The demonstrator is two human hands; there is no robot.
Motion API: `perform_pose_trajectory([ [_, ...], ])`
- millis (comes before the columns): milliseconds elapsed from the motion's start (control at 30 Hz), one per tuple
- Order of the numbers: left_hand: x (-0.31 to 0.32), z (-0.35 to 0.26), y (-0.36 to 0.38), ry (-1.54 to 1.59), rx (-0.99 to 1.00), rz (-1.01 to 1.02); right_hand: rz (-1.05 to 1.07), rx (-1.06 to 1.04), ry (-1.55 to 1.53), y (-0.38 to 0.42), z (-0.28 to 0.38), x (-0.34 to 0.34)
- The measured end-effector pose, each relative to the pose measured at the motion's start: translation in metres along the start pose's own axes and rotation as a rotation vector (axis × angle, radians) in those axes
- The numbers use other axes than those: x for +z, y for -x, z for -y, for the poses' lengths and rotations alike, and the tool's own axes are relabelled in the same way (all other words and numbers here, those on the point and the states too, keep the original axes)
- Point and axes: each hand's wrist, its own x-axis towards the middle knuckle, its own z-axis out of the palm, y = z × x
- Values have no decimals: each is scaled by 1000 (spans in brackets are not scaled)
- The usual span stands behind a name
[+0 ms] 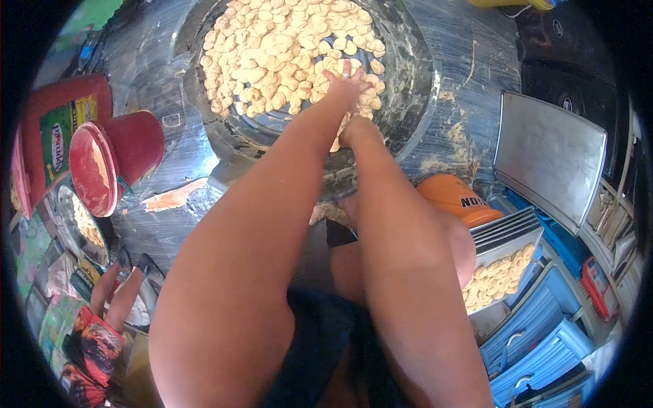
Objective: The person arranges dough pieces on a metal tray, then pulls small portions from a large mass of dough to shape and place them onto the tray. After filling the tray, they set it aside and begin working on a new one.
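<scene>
Many small, flat, round dough pieces (272, 47) lie heaped in a large, dark, shallow round basin (415, 75) in front of me. My left hand (348, 84), with a ring on one finger, reaches among the pieces at the heap's right side. Its fingers are spread and touch the dough. Closer to me, my right hand (359, 129) is low beside the basin's near right part, with dough pieces around it. Most of its fingers are hidden, so I cannot make out whether it holds any.
On the left stand a red bucket (139, 143) and a plate of dough pieces (85, 217). Another person's arms (115, 296) show at lower left. At right are an orange container (452, 197), a tray of dough pieces (500, 279), a leaning metal sheet (551, 156) and blue plastic furniture (537, 360).
</scene>
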Motion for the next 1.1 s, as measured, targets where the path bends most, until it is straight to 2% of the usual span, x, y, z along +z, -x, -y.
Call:
perform_pose_trajectory([
  [167, 25, 8, -3, 56, 114, -131, 76, -23, 47, 10, 4, -8],
  [300, 45, 17, 6, 189, 114, -171, 23, -11, 26, 15, -2, -5],
  [367, 68, 26, 11, 296, 162, -453, 8, -10, 5, 14, -5, 1],
  [433, 62, 30, 23, 356, 144, -461, -7, -5, -21, 21, -4, 0],
  [500, 51, 31, 36, 344, 58, -254, -17, -16, 12, 31, -2, 2],
  [533, 49, 37, 32, 212, 166, -169, -15, -11, 9, 28, -1, 6],
  [700, 35, 32, 38, 318, 130, -205, 49, -39, 74, 32, 0, 17],
  [767, 16, 24, 48, 112, 94, -81, 16, -38, 56, 26, -3, 19],
  [800, 13, 23, 44, 135, 107, -14, -4, -36, 30, 26, -5, 20],
  [833, 14, 19, 42, 141, 117, -14, -5, -24, 31, 25, -8, 21],
  [900, 13, 12, 35, -46, 122, 44, -22, -42, -8, 20, -11, 20],
  [1033, 23, 8, 30, -100, 165, 23, -35, -42, -11, 19, -12, 12],
  [1100, 28, 9, 22, -114, 193, -52, -24, -48, -30, 14, -16, 4],
])
